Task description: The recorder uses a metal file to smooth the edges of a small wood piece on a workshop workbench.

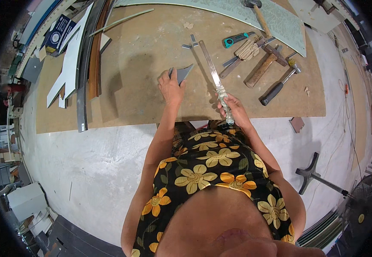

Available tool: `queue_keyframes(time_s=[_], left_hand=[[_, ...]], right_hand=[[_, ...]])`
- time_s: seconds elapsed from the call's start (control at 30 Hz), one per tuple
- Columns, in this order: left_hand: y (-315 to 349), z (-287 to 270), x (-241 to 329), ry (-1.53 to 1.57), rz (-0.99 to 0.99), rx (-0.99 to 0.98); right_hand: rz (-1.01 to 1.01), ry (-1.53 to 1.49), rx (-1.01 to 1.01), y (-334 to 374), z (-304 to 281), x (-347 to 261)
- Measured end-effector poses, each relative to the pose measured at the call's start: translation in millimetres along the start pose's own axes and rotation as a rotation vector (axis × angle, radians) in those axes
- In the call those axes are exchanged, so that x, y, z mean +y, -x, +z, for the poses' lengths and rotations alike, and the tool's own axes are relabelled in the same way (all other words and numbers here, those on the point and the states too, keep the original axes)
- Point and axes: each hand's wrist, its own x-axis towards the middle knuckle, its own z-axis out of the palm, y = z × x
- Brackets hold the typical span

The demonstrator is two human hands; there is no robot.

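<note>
My left hand [172, 89] grips a small grey angular piece [183, 73] with a pointed tip, its fingers over the piece's left side. Whether that piece rests on the board or is raised a little, I cannot tell. My right hand [235, 112] is closed around the pale, wrapped handle of a long metal blade [210, 61], near the front edge. The blade points away and slightly left, clear of the grey piece. Just past its far end lie small grey offcuts [190, 44].
To the right lie a teal-and-black utility knife [236, 39], a wooden-handled hammer [265, 67], a black-gripped hammer [280, 83] and a mallet [261, 17]. Long strips [84, 73] and white pieces [68, 64] cover the left side. A black fan [361, 205] stands at lower right.
</note>
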Motion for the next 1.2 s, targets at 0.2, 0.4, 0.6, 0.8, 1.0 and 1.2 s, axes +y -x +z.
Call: queue_keyframes(time_s=[0.2,0.4,0.6,0.8,1.0,1.2], left_hand=[[-11.8,-4.6,-7.4,0.114,-0.013,0.01],[-34.2,-12.8,-23.0,0.177,-0.009,-0.066],[-49.1,-27.2,-25.8,0.432,-0.073,-0.23],[-46.2,-34.9,-22.9,0.106,0.099,0.001],[-64.7,-47.9,0.7,-0.02,0.122,-0.182],[-81.4,-39.7,-21.8,0.052,0.142,-0.25]], right_hand=[[-0.023,0.463,0.068,-1.3,4.5,2.2],[-0.277,0.894,0.127,-1.4,32.7,-5.6],[-0.445,0.993,0.126,-17.8,38.4,1.6],[-0.284,1.012,0.101,-22.4,51.0,-9.7],[-0.221,1.055,0.113,-24.3,59.4,-15.4],[-0.19,1.032,0.13,-42.4,62.5,-18.4]])
